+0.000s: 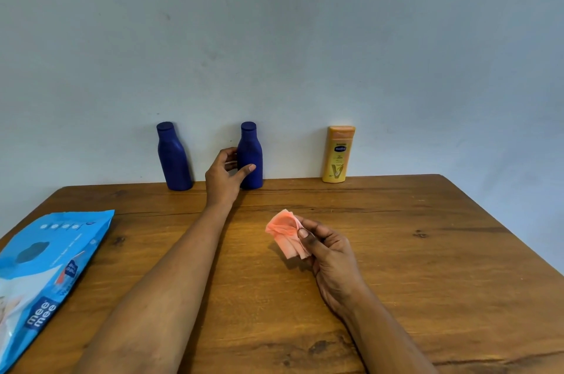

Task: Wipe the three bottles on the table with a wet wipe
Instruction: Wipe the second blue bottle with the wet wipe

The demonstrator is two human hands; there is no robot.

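Grainy wooden table, matt blue bottles

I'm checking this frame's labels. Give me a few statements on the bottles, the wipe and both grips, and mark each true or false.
1. The left grip holds the middle blue bottle. True.
2. The right grip pinches a blue wipe. False: the wipe is pink.
3. The yellow bottle lies on its side. False: it stands upright at the right end of the row.
4. The wipes pack lies on the left side of the table. True.
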